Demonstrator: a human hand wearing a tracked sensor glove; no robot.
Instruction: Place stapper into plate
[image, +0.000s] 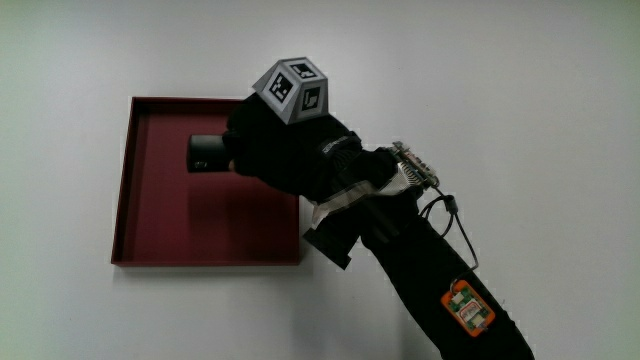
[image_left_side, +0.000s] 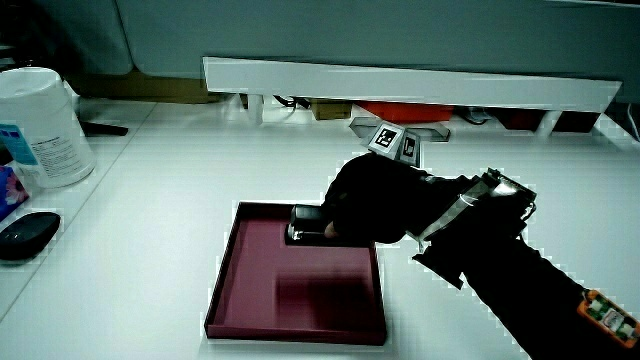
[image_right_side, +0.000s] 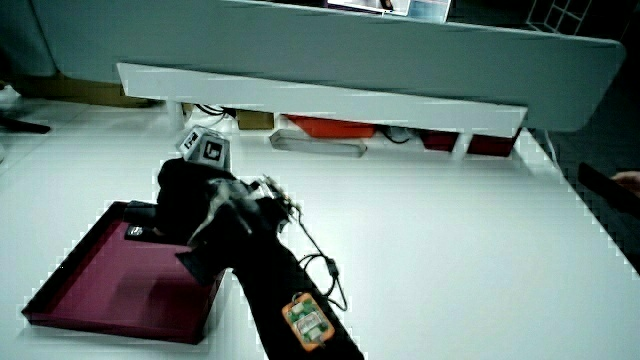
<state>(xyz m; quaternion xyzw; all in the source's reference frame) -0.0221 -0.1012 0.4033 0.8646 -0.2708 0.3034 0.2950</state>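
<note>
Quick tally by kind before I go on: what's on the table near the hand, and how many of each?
Dark red square plate: 1
Black stapler, gripped by the hand over the plate: 1
White canister at the table's edge: 1
Black oval object, nearer to the person than the canister: 1
Total: 4

white table under even light, low white partition at its edge

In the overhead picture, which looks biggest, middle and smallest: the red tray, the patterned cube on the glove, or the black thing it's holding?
1. Red tray, by far.
2. Patterned cube.
3. Black stapler, though the hand hides part of it.
</note>
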